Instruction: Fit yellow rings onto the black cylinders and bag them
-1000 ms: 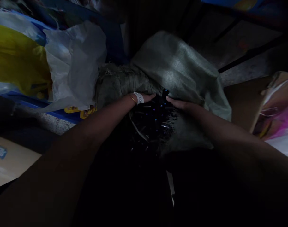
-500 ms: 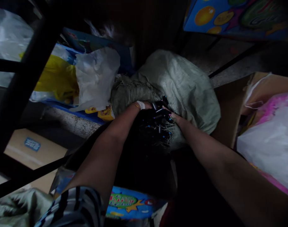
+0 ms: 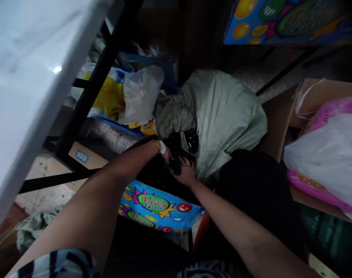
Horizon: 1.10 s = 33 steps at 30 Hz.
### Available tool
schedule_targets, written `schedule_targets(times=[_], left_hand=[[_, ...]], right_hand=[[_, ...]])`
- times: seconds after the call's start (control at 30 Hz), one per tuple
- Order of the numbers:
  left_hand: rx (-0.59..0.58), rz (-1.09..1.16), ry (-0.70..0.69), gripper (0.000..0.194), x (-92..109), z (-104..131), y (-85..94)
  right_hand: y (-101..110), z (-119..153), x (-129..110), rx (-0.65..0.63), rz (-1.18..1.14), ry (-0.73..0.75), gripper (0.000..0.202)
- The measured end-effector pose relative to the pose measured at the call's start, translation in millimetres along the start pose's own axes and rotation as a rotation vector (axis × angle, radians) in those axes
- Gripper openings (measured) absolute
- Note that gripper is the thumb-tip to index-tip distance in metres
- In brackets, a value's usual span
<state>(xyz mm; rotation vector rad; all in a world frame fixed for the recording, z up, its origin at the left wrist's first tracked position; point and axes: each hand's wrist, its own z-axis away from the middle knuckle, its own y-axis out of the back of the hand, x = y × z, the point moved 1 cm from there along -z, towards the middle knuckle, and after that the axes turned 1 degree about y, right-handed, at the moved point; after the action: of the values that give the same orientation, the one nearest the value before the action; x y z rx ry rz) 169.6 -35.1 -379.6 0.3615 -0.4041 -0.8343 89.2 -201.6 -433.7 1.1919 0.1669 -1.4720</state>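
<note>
My left hand (image 3: pixel 166 154), with a white beaded bracelet at the wrist, is beside a dark bundle (image 3: pixel 175 165) above the blue Juicy Gum box (image 3: pixel 155 204). From the other side my right hand (image 3: pixel 187 172) has its fingers curled against the same dark bundle. Both hands hold small black pieces between them; single pieces cannot be made out in the shadow. Behind the hands lies a pale green woven sack (image 3: pixel 228 112), its frayed mouth toward them, with shiny black pieces (image 3: pixel 192 139) at the opening.
A white tabletop (image 3: pixel 34 77) on a black metal frame (image 3: pixel 86 88) covers the upper left. Behind it stands a blue crate (image 3: pixel 118 127) with yellow and white bags. At right is a cardboard box (image 3: pixel 283 116) with pink and white packages. Another gum box (image 3: pixel 280 23) is at top right.
Both hands have moved from the sack's mouth down toward me, over the gum box, with dark pieces between them. The view has shifted, showing more of the tabletop and the gum box.
</note>
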Motion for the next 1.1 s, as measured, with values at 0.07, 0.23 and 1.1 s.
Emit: schedule_targets(times=[0.07, 0.23, 1.1], left_hand=[[0.086, -0.028, 0.019, 0.033, 0.5, 36.1, 3.6], [0.61, -0.088, 0.173, 0.091, -4.3, 150.5, -26.7], [0.805, 0.675, 0.587, 0.061, -133.5, 210.9, -166.9]], right_hand=[[-11.2, 18.2, -12.4, -0.049, 0.055, 0.028, 0.056], [-19.6, 29.6, -23.1, -0.147, 0.114, 0.05, 0.074], [-14.8, 24.7, 23.8, 0.078, 0.205, -0.037, 0.065]])
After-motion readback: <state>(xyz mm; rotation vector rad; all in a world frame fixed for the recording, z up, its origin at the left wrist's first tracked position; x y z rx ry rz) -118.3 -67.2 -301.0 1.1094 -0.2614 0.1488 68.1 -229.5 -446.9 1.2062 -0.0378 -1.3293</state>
